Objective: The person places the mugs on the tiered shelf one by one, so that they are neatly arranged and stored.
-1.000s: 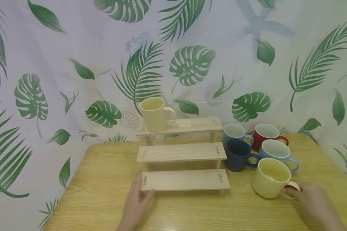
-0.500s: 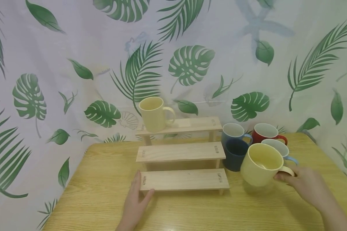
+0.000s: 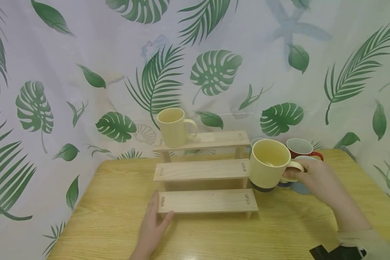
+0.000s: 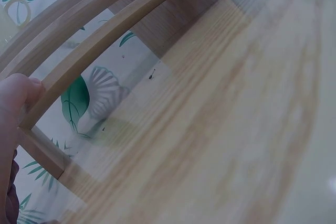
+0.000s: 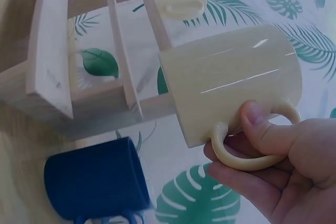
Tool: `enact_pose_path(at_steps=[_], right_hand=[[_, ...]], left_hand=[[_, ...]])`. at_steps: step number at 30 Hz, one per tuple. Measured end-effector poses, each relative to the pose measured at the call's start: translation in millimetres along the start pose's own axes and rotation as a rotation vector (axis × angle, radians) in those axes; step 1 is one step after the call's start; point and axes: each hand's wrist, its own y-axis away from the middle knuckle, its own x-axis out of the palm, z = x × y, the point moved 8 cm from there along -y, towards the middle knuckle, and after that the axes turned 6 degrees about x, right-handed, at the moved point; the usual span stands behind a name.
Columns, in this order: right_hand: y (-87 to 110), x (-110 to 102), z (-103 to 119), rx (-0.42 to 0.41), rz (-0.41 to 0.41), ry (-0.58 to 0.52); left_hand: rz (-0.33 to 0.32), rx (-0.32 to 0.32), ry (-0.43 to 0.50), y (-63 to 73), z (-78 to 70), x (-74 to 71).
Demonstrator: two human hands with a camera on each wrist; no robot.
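The surface (image 3: 208, 238) is a wood-grained top that carries a stepped wooden stand and a group of mugs.

Nearest, at the lower right, a light sleeve (image 3: 364, 238) runs up from a black item (image 3: 339, 253) at its edge, too cut off to make out. At the lower left, the left hand (image 3: 151, 224) rests against the left end of the stand's lowest board (image 3: 208, 201). Its grip is loose, not clenched: the fingers lie along the end of the board, and the thumb touches the front edge.

To the right of the stand, the right hand (image 3: 312, 177) has its grip closed on the handle of a yellow mug (image 3: 269, 164), thumb on one side and fingers on the other. This mug hangs above the surface, just beside the middle board (image 3: 201, 170), with its handle to the right.

Behind and below it stand other mugs: a navy mug (image 5: 97, 179), mostly hidden in the head view, and a light blue mug (image 3: 301, 188), partly covered by the hand. Farther back are a red mug (image 3: 294, 147) with a pale inside and the rim of a pale blue mug.

On the left part of the top board (image 3: 217, 139), a second yellow mug (image 3: 173, 130) stands upright, handle to the right. Farthest off, a white backdrop (image 3: 110, 47) printed with green leaves fills the rear.
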Motion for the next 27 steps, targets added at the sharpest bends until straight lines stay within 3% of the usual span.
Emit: enact_pose_path(at_steps=[8, 27], right_hand=[[-30.6, 6, 31, -0.047, 0.031, -0.043], [-107.9, 27, 61, 0.041, 0.069, -0.147]], left_hand=[[-0.009, 0.016, 0.003, 0.5, -1.0, -1.3], [0.008, 0.013, -0.011, -0.8, 3.0, 0.8]])
